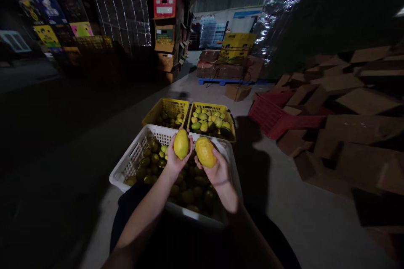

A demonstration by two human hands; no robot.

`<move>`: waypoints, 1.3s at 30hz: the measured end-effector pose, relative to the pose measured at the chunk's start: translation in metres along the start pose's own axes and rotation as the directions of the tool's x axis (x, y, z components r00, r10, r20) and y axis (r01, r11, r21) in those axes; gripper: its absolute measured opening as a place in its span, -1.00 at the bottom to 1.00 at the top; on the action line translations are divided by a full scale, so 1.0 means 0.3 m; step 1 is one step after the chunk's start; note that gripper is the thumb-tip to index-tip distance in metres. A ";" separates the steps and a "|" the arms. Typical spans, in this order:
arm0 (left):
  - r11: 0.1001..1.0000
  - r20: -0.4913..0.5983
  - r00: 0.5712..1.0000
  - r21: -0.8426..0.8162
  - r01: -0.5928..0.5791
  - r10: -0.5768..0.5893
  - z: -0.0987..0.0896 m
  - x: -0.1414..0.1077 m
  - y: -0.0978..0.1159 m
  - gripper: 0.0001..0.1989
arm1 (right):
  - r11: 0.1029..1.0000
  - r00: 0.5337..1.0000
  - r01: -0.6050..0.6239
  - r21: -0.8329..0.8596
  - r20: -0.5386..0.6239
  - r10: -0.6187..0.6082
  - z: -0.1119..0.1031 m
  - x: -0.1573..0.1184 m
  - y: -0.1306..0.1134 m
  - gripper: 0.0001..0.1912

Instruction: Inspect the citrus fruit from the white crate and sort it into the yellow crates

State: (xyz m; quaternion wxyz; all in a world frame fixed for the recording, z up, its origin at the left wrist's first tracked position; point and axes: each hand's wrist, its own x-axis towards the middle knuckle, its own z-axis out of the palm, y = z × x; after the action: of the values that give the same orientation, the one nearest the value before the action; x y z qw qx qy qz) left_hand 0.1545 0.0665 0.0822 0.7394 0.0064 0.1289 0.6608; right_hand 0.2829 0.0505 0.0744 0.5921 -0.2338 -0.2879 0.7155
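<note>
Our left hand (174, 164) cups one yellow fruit (182, 144), our right hand (220, 171) curls round a lumpier fruit (206, 151), both above the white crate (117, 179); we could drop either if our grip loosens, bruising the fruit below (187, 196); knocking them together might split skin.

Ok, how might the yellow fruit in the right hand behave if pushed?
The yellow fruit in the right hand would probably roll unevenly: it's rounded but lumpy. Its skin shows pale highlights, so it may be slippery.
</note>
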 end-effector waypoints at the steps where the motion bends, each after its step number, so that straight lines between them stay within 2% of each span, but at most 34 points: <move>1: 1.000 -0.004 1.000 -0.009 0.012 -0.012 -0.003 0.001 -0.001 -0.64 | 0.997 0.999 -0.042 0.060 -0.018 0.043 0.007 -0.001 -0.002 -0.71; 5: 1.000 -0.001 1.000 -0.006 0.022 -0.022 -0.018 0.005 -0.005 -0.61 | 0.963 0.968 -0.122 0.240 -0.187 0.169 0.020 0.002 -0.004 -0.89; 8: 1.000 0.014 1.000 -0.004 0.021 -0.021 -0.026 0.005 -0.006 -0.62 | 0.952 0.950 -0.117 0.284 -0.248 0.190 0.014 0.007 0.001 -0.87; 17: 1.000 0.018 0.999 -0.005 0.029 -0.029 -0.022 -0.003 -0.003 -0.61 | 0.946 0.982 -0.140 0.291 -0.082 0.170 -0.016 0.020 0.025 -0.75; 28: 1.000 -0.008 1.000 0.027 0.013 -0.012 -0.023 -0.006 -0.011 -0.62 | 0.912 0.974 -0.171 0.372 -0.077 0.214 -0.018 0.018 0.023 -0.72; 39: 1.000 0.022 0.999 -0.003 0.027 -0.027 -0.029 -0.004 -0.014 -0.64 | 0.909 0.974 -0.192 0.369 -0.038 0.221 -0.030 0.021 0.026 -0.69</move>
State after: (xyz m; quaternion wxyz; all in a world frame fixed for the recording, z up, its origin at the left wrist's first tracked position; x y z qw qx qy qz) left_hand 0.1568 0.0634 0.0731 0.7495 0.0106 0.1197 0.6510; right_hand 0.2822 0.0569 0.0624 0.5567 -0.1777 -0.1008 0.8052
